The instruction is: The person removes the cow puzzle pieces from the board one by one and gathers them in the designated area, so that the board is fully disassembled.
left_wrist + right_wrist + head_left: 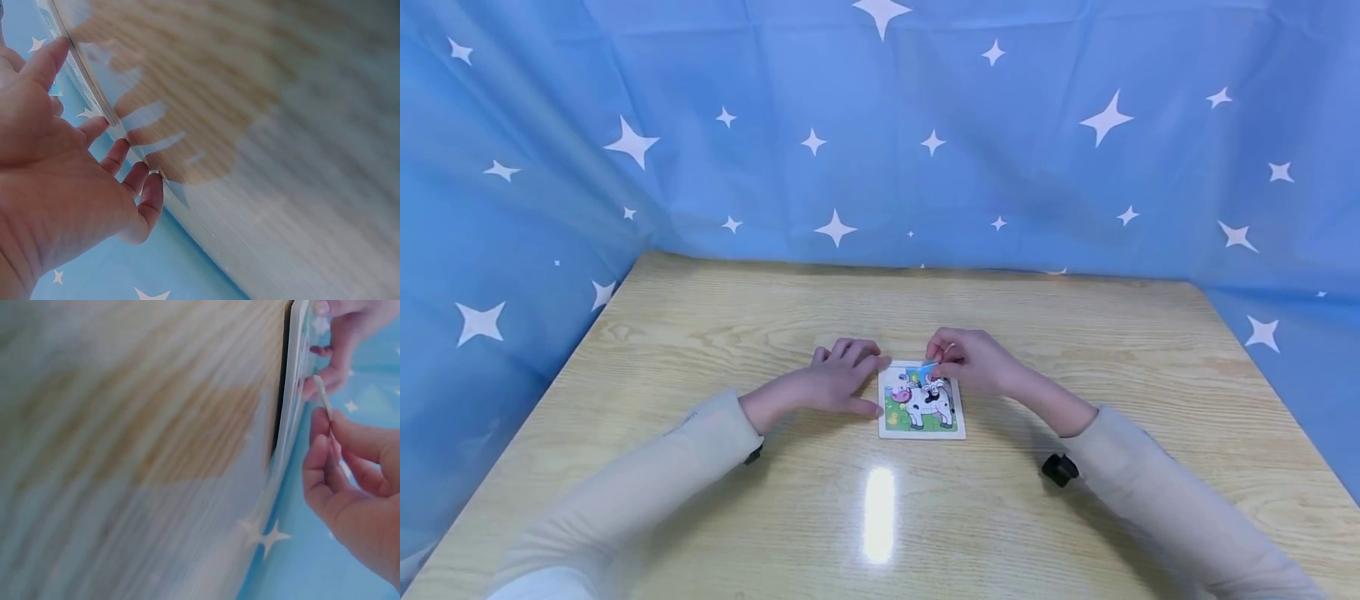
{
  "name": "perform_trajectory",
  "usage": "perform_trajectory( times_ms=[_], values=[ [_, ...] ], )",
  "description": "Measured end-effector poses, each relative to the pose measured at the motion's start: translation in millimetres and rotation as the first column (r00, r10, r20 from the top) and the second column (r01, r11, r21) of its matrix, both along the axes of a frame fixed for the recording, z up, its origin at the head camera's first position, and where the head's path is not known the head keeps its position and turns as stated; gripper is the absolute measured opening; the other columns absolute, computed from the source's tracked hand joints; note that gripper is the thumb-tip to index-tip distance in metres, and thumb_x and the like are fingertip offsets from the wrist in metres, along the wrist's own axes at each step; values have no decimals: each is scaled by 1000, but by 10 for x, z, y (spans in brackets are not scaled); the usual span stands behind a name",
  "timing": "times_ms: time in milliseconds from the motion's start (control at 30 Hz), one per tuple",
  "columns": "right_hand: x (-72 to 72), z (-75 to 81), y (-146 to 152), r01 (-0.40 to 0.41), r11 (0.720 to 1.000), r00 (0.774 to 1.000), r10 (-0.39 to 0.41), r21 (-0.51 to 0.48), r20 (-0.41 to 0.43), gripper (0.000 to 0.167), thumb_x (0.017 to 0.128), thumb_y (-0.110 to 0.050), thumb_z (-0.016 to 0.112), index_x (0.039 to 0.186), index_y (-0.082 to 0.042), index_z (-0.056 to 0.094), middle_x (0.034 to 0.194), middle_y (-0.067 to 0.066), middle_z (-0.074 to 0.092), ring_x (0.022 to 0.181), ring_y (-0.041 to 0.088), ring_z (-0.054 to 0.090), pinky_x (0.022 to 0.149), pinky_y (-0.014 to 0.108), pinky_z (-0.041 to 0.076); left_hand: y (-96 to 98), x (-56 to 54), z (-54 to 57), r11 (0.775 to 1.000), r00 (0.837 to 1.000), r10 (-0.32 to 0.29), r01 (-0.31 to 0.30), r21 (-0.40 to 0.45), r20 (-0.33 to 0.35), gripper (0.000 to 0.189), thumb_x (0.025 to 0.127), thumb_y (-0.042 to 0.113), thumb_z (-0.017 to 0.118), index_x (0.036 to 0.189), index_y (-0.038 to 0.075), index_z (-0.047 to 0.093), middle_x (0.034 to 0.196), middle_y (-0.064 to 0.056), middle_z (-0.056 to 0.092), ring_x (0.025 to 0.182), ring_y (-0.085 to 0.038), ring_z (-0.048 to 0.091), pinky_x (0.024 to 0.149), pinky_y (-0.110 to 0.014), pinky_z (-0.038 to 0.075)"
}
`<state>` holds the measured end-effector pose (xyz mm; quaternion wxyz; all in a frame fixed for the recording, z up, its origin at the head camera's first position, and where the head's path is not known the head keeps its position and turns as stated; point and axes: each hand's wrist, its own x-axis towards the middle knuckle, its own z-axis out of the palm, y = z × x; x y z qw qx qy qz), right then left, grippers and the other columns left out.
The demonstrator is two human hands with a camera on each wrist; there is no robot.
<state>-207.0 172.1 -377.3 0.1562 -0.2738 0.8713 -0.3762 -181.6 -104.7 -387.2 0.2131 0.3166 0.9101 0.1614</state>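
A square jigsaw puzzle with a white border lies flat on the table, its picture a black-and-white cow on green. My left hand rests at the puzzle's left side, thumb and forefinger touching the border and the other fingers on the wood. In the left wrist view those fingers are spread and loosely bent, holding nothing. Over the top right of the puzzle, my right hand pinches a thin puzzle piece between thumb and fingers. The piece is tilted, seen nearly edge-on in the right wrist view. My right fingers partly hide that corner.
The light wooden table carries a bright light reflection in front of the puzzle. A blue curtain with white stars hangs behind the table and along its sides. A small black object sits under the right sleeve's cuff.
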Motion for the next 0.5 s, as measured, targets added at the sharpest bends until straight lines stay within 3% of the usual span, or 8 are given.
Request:
perform_trajectory(
  times_ms=[500],
  values=[
    [1,40,286,45,999,998,-44,14,-52,9,102,4,76,102,-2,68,100,10,76,97,28,76,79,36,57,1,-22,-27,1000,1000,-18,18,-15,1,83,109,42,71,173,7,31,176,-21,23,160,-46,18,114,-65,28]
  ],
)
